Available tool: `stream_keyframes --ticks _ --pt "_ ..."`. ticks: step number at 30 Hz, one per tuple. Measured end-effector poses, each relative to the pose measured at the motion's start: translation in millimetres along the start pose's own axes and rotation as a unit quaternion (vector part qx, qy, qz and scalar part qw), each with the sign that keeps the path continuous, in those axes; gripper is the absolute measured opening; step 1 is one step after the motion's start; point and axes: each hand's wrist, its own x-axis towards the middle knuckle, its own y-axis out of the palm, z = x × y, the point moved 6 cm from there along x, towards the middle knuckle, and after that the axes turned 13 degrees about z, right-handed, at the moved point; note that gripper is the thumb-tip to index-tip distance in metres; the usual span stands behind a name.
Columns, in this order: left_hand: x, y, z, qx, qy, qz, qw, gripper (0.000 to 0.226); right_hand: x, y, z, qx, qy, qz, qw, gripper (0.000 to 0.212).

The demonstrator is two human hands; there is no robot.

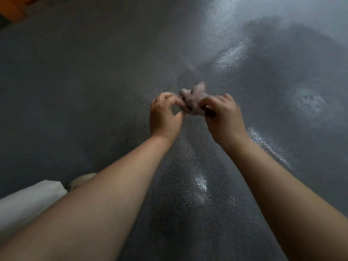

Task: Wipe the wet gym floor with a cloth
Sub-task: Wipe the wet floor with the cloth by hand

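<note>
**Cloth held between both hands above the wet floor**

The cloth [194, 102] is a small, pale, crumpled bundle, blurred in the head view. It sits between the fingertips of the two hands, raised above the floor [94, 81] rather than lying on it.

The left hand [164, 114] has its fingers curled inward, with the thumb and forefinger pinching the near-left edge of the cloth. The right hand [223, 117] has its fingers curled around the right side of the bundle, gripping it. A loose corner of the cloth stands up just beyond the fingertips of both hands.

The floor is dark grey and textured. Glossy wet patches [200, 187] lie below the wrists, to the right of the right-hand fingers, and farther beyond the fingertips.

A white trouser leg [28, 202] and a pale shoe [82, 180] appear at lower left, well apart from the fingers.
</note>
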Motion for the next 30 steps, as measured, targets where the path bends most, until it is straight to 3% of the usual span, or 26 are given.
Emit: stream_keyframes --ticks 2,4,6,8,10,12,15,17,19,22,25,28,30 --pt "-19 14 31 0.051 -0.094 0.07 0.992 0.016 -10 37 -3 -0.037 0.016 0.161 0.986 0.028" --pt "-44 26 64 0.081 -0.188 0.112 0.972 0.028 -42 70 -16 -0.079 0.097 0.315 0.941 0.042" --pt "-58 26 67 0.092 -0.157 0.052 0.982 0.035 -65 75 -28 -0.074 0.154 0.295 0.94 0.048" --pt "-60 35 51 0.124 -0.032 0.02 0.992 0.034 -75 67 -39 -0.047 0.215 0.216 0.951 0.047" --pt "-56 58 36 0.174 0.072 0.058 0.98 0.036 -81 62 -52 -0.056 0.281 0.183 0.941 0.047" --pt "-49 86 23 0.228 0.123 0.137 0.956 0.041 -87 62 -65 -0.082 0.344 0.171 0.92 0.05" --pt "-36 127 24 0.332 0.067 0.316 0.886 0.056 -99 69 -80 -0.104 0.425 0.211 0.874 0.056" --pt "-29 140 32 0.406 0.034 0.359 0.84 0.066 -109 78 -87 -0.104 0.455 0.255 0.847 0.059" --pt "-17 144 38 0.44 0.06 0.358 0.822 0.063 -115 85 -91 -0.094 0.462 0.279 0.837 0.06" --pt "15 131 50 0.454 0.058 0.336 0.823 0.056 -119 87 -95 -0.086 0.461 0.291 0.834 0.06" --pt "56 110 64 0.414 -0.029 0.296 0.86 0.055 -120 90 -96 -0.082 0.463 0.304 0.829 0.06" --pt "85 94 70 0.346 -0.124 0.195 0.909 0.063 -120 91 -97 -0.067 0.464 0.315 0.825 0.06" --pt "95 97 68 0.325 -0.167 0.16 0.917 0.068 -119 91 -98 -0.058 0.465 0.323 0.822 0.06"
